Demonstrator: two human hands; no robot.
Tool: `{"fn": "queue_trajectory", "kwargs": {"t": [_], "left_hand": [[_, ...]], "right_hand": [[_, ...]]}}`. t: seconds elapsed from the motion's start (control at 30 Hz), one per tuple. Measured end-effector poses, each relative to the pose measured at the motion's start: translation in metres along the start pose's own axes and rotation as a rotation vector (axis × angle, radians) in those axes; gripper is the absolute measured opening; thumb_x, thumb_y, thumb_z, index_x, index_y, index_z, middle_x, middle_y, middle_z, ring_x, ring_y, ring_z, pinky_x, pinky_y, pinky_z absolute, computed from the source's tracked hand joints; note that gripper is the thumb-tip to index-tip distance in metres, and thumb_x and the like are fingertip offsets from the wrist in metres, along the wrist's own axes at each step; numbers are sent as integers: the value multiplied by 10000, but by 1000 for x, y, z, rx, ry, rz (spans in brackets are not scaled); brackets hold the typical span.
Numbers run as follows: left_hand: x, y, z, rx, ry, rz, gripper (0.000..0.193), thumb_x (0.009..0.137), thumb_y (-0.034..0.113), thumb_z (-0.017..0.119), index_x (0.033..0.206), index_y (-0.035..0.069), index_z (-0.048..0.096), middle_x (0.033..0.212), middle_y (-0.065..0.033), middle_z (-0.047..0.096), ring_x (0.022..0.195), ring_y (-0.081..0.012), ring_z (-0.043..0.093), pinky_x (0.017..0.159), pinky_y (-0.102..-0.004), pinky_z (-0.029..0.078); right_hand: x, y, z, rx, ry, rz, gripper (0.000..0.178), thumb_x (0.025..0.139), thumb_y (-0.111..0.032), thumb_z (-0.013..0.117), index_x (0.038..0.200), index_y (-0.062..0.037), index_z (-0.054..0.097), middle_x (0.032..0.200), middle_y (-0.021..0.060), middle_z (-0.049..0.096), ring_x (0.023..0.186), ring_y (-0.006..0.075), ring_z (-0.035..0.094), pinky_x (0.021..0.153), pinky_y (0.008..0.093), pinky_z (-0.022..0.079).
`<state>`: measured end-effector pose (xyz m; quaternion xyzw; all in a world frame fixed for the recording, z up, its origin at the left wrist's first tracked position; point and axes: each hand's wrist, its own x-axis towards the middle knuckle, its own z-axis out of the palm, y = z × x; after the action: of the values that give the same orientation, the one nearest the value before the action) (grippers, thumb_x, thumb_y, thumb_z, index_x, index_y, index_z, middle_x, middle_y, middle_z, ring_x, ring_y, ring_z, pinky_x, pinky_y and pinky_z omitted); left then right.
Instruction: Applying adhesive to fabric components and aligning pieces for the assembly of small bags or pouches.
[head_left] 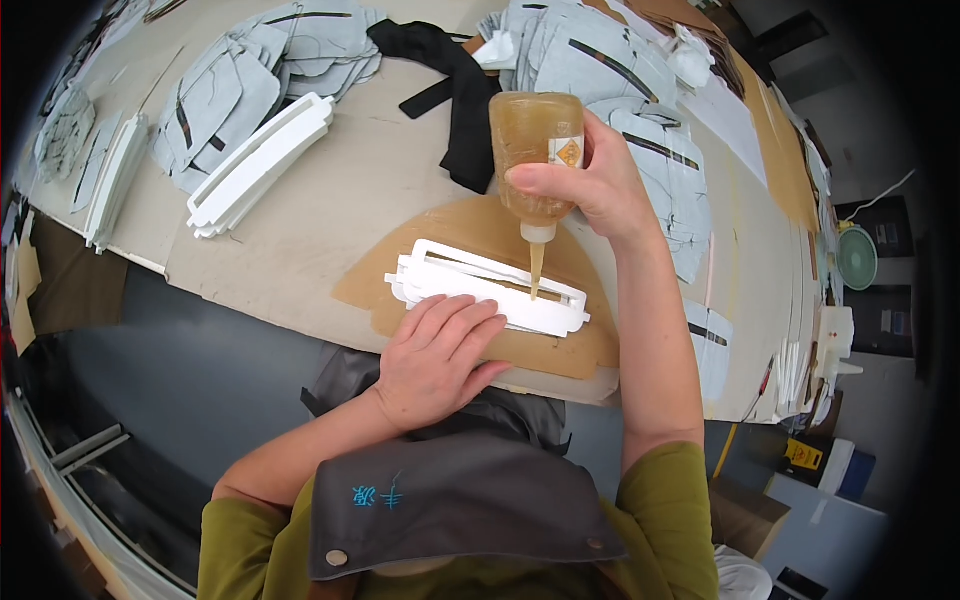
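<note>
My right hand (600,185) is wrapped round a squeeze bottle of amber glue (525,130), turned nozzle down. Its narrow tip meets or hovers just over the front strip of a white slotted frame piece (480,287); I cannot tell if it touches. More such white pieces seem to lie under this one, slightly offset. Fingers stretched out flat, my left hand (440,350) rests on the near left edge of the white piece. Beneath them lies a rounded brown cardboard sheet (570,355) at the table's near edge.
A stack of white slotted pieces (262,165) lies to the left, with another stack (117,185) farther left. Piles of grey cut panels (225,100) and more grey panels (590,60) cover the far side. A black fabric strip (465,120) lies behind the bottle on the table (250,265).
</note>
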<state>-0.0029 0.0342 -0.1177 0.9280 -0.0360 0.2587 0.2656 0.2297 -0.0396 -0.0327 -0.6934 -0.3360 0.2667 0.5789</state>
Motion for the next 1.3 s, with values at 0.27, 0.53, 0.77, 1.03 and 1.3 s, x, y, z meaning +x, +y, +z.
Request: {"fn": "queue_trajectory", "kwargs": {"t": [0.27, 0.53, 0.77, 1.03, 1.3], "left_hand": [[2, 0, -1, 34, 1, 15, 492, 712, 269, 801, 1144, 91, 649, 1176, -57, 607, 1090, -270, 574, 931, -426, 461], [2, 2, 2, 28, 23, 10, 472, 706, 236, 798, 1135, 93, 660, 1149, -55, 597, 1072, -272, 571, 917, -424, 461], [1, 0, 2, 11, 23, 16, 486, 689, 213, 806, 1136, 87, 659, 1149, -59, 600, 1066, -278, 571, 901, -422, 471], [4, 3, 2, 50, 20, 12, 468, 672, 185, 806, 1108, 76, 675, 1112, -64, 619, 1044, -295, 578, 887, -414, 476], [5, 3, 5, 52, 21, 19, 463, 672, 171, 804, 1105, 67, 676, 1101, -71, 627, 1050, -300, 577, 892, -417, 474]], "right_hand": [[4, 6, 5, 98, 0, -43, 587, 680, -214, 875, 1158, -8, 606, 1010, 55, 677, 916, 132, 647, 823, 289, 531], [18, 9, 27, 90, 38, -105, 621, 683, -233, 876, 1193, -16, 597, 1038, 54, 678, 942, 130, 648, 836, 288, 531], [3, 9, 1, 61, 2, -35, 566, 676, -221, 872, 1145, -28, 620, 1016, 49, 688, 919, 125, 652, 832, 289, 529], [-14, 10, -27, -17, -10, -7, 553, 653, -213, 874, 1115, -30, 631, 968, 39, 688, 879, 117, 643, 807, 279, 521], [-33, 10, -54, -62, 20, 23, 576, 633, -212, 873, 1122, -29, 631, 946, 35, 684, 847, 112, 641, 791, 273, 519]]}}
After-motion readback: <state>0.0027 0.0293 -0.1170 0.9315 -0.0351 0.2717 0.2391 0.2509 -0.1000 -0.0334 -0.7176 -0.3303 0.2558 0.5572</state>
